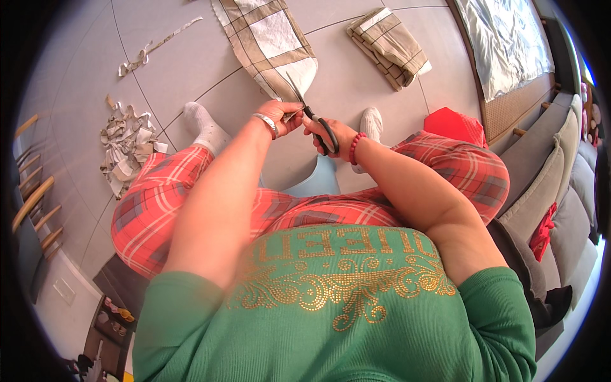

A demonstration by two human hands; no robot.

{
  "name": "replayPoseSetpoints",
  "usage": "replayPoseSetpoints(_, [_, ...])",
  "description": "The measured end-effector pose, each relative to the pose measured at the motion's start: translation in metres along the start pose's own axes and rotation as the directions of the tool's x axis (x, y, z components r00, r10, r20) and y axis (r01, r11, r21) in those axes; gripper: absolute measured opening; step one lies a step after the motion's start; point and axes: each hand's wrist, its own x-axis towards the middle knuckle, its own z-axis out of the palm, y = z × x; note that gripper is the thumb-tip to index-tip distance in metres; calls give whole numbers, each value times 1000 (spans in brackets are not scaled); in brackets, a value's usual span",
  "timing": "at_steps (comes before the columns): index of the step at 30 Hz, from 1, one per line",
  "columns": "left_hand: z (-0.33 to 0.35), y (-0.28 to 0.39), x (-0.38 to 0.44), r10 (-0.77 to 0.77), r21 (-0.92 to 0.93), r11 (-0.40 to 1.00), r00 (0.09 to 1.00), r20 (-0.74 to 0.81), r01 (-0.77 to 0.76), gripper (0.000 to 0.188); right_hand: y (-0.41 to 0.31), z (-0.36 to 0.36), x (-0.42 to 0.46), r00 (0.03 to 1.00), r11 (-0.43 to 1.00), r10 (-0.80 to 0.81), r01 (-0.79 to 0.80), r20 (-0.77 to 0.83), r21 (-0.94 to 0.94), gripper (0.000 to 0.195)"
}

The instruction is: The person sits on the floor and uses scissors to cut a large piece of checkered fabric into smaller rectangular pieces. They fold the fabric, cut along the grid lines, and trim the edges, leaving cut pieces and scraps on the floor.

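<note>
My right hand [334, 136] grips a pair of scissors [319, 123] by its black handles, with the blades pointing away from me. Between the fingers of my left hand [281, 117] is the near end of a long checked cloth [274, 36] in brown and white. That cloth runs off over the tiled floor and out at the top of the view. The scissors' blades lie across its near edge, close to my left fingertips. How much fabric sits between the blades I cannot tell. Below my hands, a light blue plastic stool [312, 179] shows partly between my legs.
Cut fabric strips [126, 143] lie heaped beside my left foot, with one thin strip [157, 45] farther off. Folded checked cloth [389, 47] rests at the upper right. A red item [453, 126] lies by my right knee. A grey sofa [539, 191] lines the right side.
</note>
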Motion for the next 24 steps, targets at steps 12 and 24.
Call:
replayPoseSetpoints(12, [0,2,-7,3,9,1000,1000,16,-3,8,-10,4,-4,999,999,-50,50,-4,-17,47])
replayPoseSetpoints(24, [-24,17,7,176,325,941,956,-234,-94,6,-6,1,7,981,987,159,-158,107,-15,44])
